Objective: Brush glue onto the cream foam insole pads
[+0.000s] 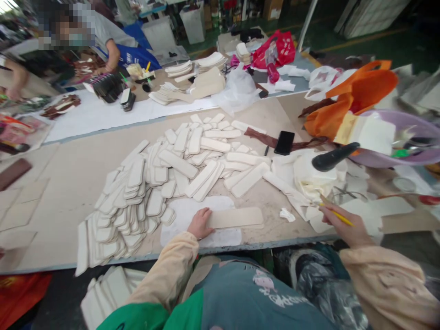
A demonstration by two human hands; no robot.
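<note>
My left hand presses on the left end of a long beige strip with rounded corners, fingers close together. The strip lies over a white sheet near the table's front edge. Closed around a slim yellow-handled brush is my right hand. The brush points at the front of a white, crusted container, and its tip is hard to make out. A black handle sticks up from that container. A big heap of cream padded pieces spreads left of and behind the strip.
Behind the heap lie a black phone and brown cloth strips. An orange bag and a purple basin stand at the right. More pieces sit below the table edge. Across the table, a person works beside dark stacked pieces.
</note>
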